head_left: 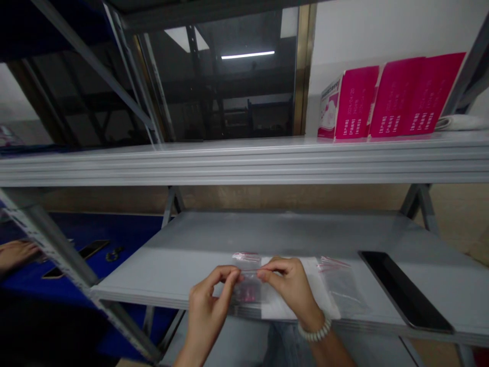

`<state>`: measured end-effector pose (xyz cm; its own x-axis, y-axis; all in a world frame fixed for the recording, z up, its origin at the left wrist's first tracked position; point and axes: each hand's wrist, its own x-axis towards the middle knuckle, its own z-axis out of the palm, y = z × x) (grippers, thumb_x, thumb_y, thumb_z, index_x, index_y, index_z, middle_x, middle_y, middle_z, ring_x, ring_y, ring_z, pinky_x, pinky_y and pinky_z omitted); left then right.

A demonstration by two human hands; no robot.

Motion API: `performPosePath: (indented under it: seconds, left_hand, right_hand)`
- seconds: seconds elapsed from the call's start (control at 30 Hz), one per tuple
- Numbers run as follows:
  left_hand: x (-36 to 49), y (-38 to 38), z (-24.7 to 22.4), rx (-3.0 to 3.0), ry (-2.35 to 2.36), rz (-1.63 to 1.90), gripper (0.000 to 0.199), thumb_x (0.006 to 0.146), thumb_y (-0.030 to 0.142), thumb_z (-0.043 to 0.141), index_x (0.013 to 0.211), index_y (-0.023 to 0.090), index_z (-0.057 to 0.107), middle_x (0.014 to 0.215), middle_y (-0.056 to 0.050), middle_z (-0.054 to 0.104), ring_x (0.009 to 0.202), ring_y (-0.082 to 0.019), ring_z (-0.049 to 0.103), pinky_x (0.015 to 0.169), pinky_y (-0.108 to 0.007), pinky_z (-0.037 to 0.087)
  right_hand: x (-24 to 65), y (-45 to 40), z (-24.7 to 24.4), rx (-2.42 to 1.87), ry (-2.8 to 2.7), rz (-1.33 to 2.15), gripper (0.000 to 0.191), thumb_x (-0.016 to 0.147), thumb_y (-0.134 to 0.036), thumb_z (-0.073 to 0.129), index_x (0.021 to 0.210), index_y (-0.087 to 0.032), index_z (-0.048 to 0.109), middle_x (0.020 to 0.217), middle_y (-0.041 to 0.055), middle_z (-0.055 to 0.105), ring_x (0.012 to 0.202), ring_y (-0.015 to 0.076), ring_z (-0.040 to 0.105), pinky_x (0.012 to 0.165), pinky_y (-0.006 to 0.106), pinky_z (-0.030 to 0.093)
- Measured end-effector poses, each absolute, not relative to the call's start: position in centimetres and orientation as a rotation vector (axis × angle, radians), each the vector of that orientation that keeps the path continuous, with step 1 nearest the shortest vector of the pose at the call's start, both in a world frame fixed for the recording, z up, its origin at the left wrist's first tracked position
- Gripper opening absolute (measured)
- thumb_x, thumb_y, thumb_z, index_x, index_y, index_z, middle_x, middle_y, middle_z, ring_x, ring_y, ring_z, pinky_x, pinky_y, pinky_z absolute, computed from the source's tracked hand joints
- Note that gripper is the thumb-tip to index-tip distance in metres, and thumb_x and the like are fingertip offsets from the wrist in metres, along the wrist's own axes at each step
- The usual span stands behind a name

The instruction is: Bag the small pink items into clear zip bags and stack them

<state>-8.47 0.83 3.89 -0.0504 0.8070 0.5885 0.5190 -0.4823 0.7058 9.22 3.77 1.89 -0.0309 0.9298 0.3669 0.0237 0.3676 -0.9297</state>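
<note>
My left hand (209,304) and my right hand (288,288) pinch the top of a small clear zip bag (247,280) from either side, just above a grey metal shelf (183,270). The bag has a red-striped seal, and small pink items show in its lower part. Beneath my right hand lies a white sheet (284,300). To the right of that sheet rests a second clear zip bag (341,285), untouched. A beaded white bracelet (315,327) circles my right wrist.
A black flat tray (405,290) lies on the shelf's right side. Magenta boxes (397,97) and a folded white cloth (460,122) stand on the shelf above. Metal uprights frame both sides. At the left, another person's hand (15,256) rests over a blue table (76,229).
</note>
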Motion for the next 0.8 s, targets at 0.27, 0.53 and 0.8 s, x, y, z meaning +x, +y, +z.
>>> performPosePath:
  seconds: [0.27, 0.53, 0.8]
  left_hand:
    - [-9.9, 8.0, 2.7, 1.958, 1.536, 1.295, 0.032, 0.085, 0.041, 0.049, 0.075, 0.017, 0.068, 0.060, -0.004, 0.071, 0.055, -0.019, 0.066, 0.053, -0.025, 0.048]
    - [-10.6, 9.8, 0.0, 2.112, 1.732, 1.197, 0.023, 0.085, 0.025, 0.050, 0.090, 0.017, 0.071, 0.081, -0.009, 0.077, 0.069, -0.025, 0.071, 0.067, -0.032, 0.050]
    - [-2.9, 7.0, 1.0, 2.471, 1.340, 1.147, 0.027, 0.088, 0.013, 0.047, 0.104, 0.018, 0.068, 0.100, -0.010, 0.074, 0.093, -0.026, 0.066, 0.086, -0.043, 0.051]
  right_hand:
    - [7.4, 9.0, 0.7, -1.083, -1.441, 0.871, 0.027, 0.078, -0.039, 0.067, 0.074, -0.015, 0.078, 0.076, 0.0126, 0.079, 0.069, 0.0245, 0.071, 0.067, 0.036, 0.056]
    - [14.8, 4.1, 0.5, -1.248, -1.439, 0.592, 0.028, 0.081, -0.036, 0.055, 0.085, -0.017, 0.076, 0.086, 0.0124, 0.078, 0.079, 0.0275, 0.071, 0.074, 0.041, 0.054]
    - [24.3, -0.8, -2.9, -1.554, -1.608, -0.155, 0.035, 0.075, -0.013, 0.043, 0.091, -0.018, 0.074, 0.096, 0.0098, 0.075, 0.095, 0.0298, 0.063, 0.088, 0.047, 0.049]
